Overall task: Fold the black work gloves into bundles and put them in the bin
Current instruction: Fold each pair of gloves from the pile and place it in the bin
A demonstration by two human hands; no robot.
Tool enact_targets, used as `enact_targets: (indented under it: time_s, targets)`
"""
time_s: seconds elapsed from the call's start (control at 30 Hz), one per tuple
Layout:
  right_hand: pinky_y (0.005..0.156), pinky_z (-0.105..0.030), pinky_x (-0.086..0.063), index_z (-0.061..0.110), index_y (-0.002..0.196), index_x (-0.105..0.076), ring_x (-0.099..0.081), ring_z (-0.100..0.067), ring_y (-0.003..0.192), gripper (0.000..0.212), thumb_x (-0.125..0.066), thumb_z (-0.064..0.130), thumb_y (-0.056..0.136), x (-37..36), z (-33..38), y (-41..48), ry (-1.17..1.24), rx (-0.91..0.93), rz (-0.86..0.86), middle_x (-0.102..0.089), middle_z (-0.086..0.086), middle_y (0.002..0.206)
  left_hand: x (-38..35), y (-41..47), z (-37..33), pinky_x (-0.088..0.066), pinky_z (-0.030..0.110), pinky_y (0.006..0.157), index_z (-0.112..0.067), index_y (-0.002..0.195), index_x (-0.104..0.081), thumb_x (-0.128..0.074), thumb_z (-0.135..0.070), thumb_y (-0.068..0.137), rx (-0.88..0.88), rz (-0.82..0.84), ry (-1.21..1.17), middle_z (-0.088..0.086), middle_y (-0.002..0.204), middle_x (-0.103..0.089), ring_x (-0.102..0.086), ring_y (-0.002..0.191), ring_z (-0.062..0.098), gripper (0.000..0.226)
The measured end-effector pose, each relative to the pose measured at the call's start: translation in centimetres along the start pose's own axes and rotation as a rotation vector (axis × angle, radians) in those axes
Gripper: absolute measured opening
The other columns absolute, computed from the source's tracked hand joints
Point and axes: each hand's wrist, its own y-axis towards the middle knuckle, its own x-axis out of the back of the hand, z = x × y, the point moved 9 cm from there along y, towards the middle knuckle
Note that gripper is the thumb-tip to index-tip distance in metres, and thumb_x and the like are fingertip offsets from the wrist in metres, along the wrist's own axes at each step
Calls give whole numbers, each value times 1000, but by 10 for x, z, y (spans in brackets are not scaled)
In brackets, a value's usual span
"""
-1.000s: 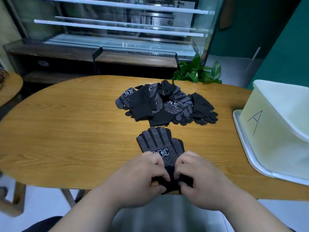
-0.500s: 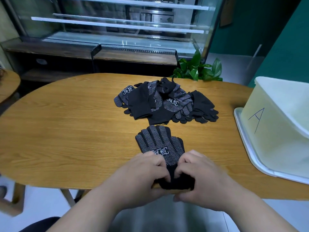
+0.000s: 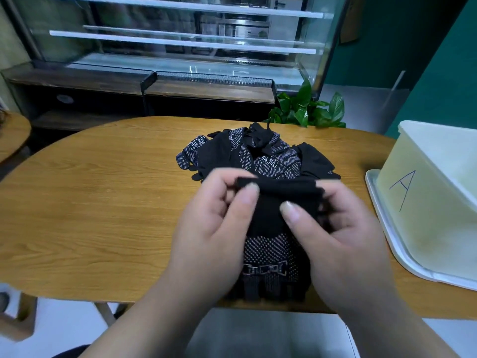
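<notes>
I hold a pair of black dotted work gloves (image 3: 271, 249) up over the near table edge, cuff uppermost and fingers hanging down. My left hand (image 3: 214, 228) pinches the cuff's left end between thumb and fingers. My right hand (image 3: 340, 228) pinches the cuff's right side, thumb pressed on the black fabric. Behind them a heap of several more black gloves (image 3: 253, 153) lies on the wooden table (image 3: 103, 202). The pale bin marked "A" (image 3: 426, 202) stands at the right.
The bin rests on a white lid or tray (image 3: 387, 244) near the table's right end. A green plant (image 3: 307, 109) and a glass display counter (image 3: 180, 47) stand behind the table. A second round table (image 3: 13, 133) edges in at the left.
Both hands have lifted the pair of gloves off the table by the cuff and turned it over, so the fingers now hang toward me instead of pointing away.
</notes>
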Motion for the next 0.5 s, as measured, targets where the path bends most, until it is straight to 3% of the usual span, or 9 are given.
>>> enact_targets:
  time_s: [0.07,0.13,0.27,0.37,0.5]
  targets:
    - [64,-21,-52,27,90,-67,-67,-5,71,13,-73,17,86,-6,0,12,-4,-23,-20,-73,8,79,-4,10,10,-48,24,65,-18,91,-61,-60,-29,93,133,-24,-78,-8,74,-63,-57,70,6,11]
    - [69,-32,-55,24,91,-65,-70,-10,75,12,-70,13,90,-5,-12,23,-8,-97,-54,-75,5,82,-10,12,33,-50,34,68,-14,95,-64,-65,-29,93,309,37,-131,1,80,-68,-61,73,13,15]
    - [81,-56,-56,25,95,-63,-73,-23,83,13,-70,32,86,-1,-39,33,-132,-205,-29,-76,0,88,-19,4,62,-54,35,82,-9,105,-69,-57,-11,97,464,194,-148,8,101,-76,-69,89,18,14]
    - [78,-57,-57,31,100,-60,-73,-27,82,35,-76,43,71,4,-62,31,-83,-330,20,-74,-3,90,-12,8,65,-57,28,74,-12,104,-70,-53,-7,99,444,177,-158,7,99,-76,-70,86,17,18]
    - [70,-49,-54,37,105,-55,-68,-21,69,45,-83,34,70,8,-77,25,-84,-400,116,-67,5,79,-6,10,71,-54,23,65,-12,100,-70,-51,-6,99,472,196,-144,6,92,-76,-69,78,15,20]
